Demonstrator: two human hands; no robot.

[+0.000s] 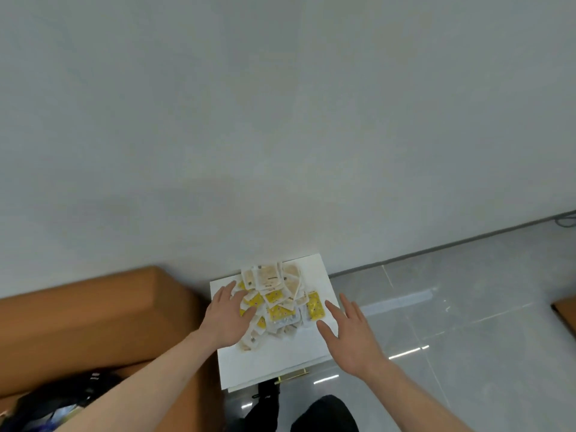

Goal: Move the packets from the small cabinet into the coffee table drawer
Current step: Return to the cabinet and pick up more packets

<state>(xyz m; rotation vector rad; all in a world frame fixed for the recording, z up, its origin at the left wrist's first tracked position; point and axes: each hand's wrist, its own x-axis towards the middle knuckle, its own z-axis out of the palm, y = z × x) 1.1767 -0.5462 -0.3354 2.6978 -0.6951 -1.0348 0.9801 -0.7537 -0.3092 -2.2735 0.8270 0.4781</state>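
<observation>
Lying heaped on small white flat-topped cabinet (314, 275): yellow and beige plastic packets (274, 300), left hand (229, 316) resting spread-fingered on them, right hand (349, 332) hovering spread-fingered beside.

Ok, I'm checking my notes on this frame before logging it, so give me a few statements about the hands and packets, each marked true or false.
1. The packets lie in a heap on top of the white cabinet. True.
2. The right hand grips a yellow packet. False: its fingers are spread and hold nothing.
3. The left hand rests on the heap's left side. True.
4. The cabinet stands in the middle of the floor. False: it stands against the wall.
</observation>
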